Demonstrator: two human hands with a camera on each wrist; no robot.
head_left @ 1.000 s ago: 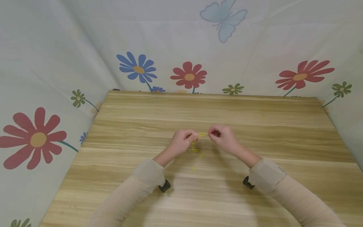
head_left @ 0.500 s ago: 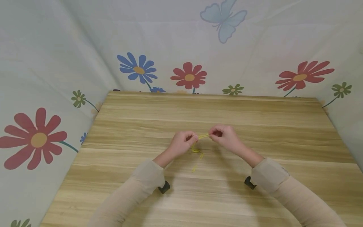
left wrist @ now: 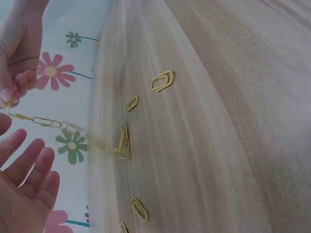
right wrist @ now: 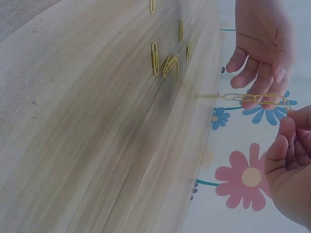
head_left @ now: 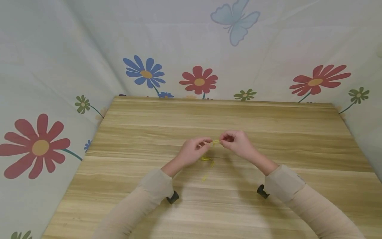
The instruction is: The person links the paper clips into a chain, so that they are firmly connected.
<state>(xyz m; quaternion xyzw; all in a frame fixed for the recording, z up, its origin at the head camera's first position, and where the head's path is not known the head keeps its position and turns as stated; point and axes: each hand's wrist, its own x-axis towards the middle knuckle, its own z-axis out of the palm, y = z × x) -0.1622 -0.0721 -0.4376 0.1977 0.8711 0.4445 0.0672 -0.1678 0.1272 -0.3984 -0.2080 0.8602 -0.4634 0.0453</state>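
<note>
Now only the right hand [head_left: 237, 143] clearly holds the paper-clip chain [right wrist: 251, 98]

Half a second ago I saw both hands pinching the yellow chain; since then the left hand [head_left: 193, 151] has let its fingers come apart. They spread loosely just beside the chain, and whether a fingertip brushes it I cannot tell. The right thumb and forefinger pinch one end of the chain, with the other fingers curled. To me this means the right hand carries the chain's weight and the left is free, though that is my judgement.

The chain is in the air between the two hands, trailing down toward the wooden tabletop [head_left: 149, 119]. Its lower part blurs, so I can't say whether it touches the surface.

As for containers, my three views show me none; the spare clips lie directly on the tabletop. Nearest the person, slightly right of the left hand, is one loose clip [head_left: 204, 178]; a second clip [head_left: 212, 164] lies a little farther off and to the right. Farther still, below the hands, sits a small clip cluster [left wrist: 124, 143], its pieces overlapping. A pale flowered sheet [head_left: 268, 39] hangs beyond the far edge.
</note>
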